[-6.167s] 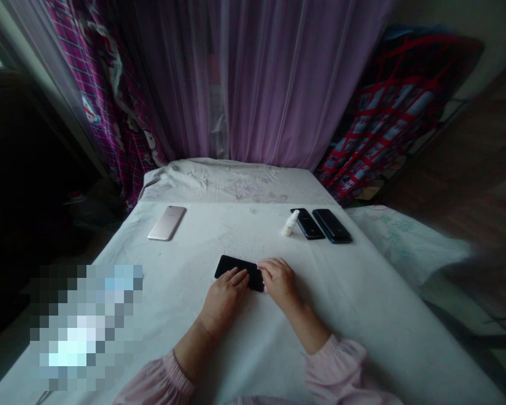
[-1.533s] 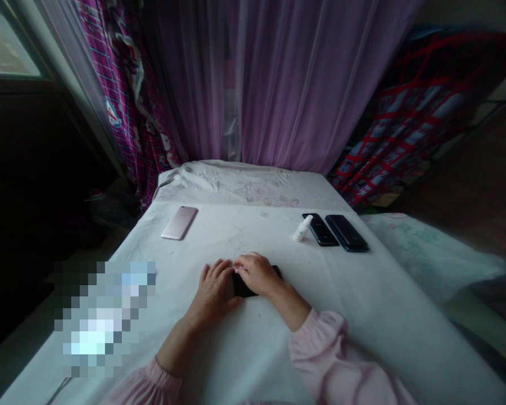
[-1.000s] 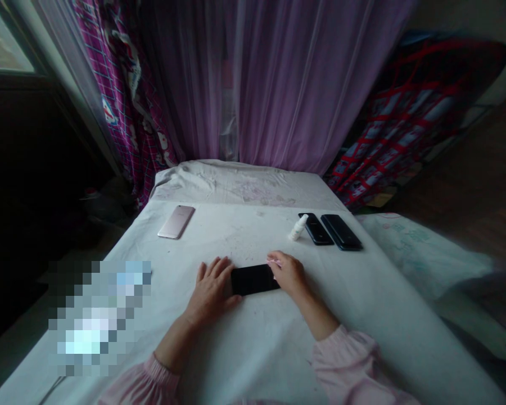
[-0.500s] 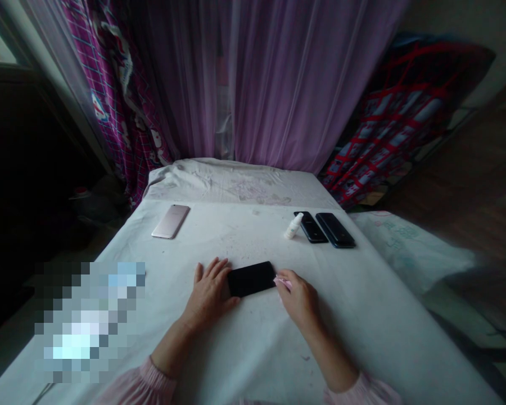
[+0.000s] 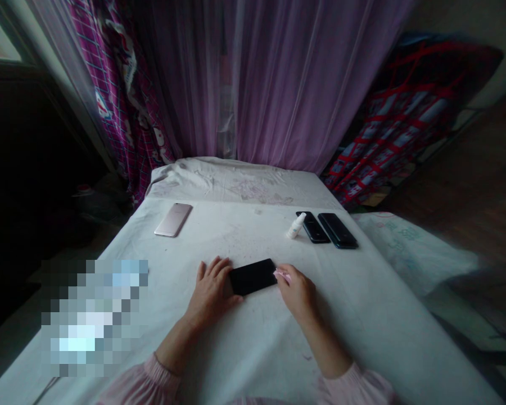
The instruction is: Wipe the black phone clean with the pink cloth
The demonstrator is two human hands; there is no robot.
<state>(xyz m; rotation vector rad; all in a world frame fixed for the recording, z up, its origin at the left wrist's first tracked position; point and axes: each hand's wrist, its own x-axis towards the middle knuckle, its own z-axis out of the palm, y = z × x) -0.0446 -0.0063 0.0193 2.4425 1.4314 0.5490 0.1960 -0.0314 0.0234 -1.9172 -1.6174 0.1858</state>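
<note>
A black smartphone (image 5: 253, 277) lies flat on the white-covered table, its dark screen up and slightly slanted. My left hand (image 5: 211, 287) braces its left end, with the thumb along the near edge and the index finger by the far corner; the other fingers are spread on the cloth. At the phone's right end, my right hand (image 5: 297, 289) pinches a small folded pink cloth (image 5: 283, 276) against or close beside the edge; exact contact is hidden by the fingers.
Beyond my right hand stand a small white spray bottle (image 5: 296, 226), a black phone (image 5: 316, 229) and another dark phone (image 5: 338, 229). A rose-gold phone (image 5: 174, 220) lies at the back left. A pixelated bright patch (image 5: 93, 318) covers the left front. Purple curtains (image 5: 287, 84) hang behind the table.
The view has shifted slightly. Both hands keep nearly the same places on the phone; my right hand with the pink cloth has moved a little along its right end.
</note>
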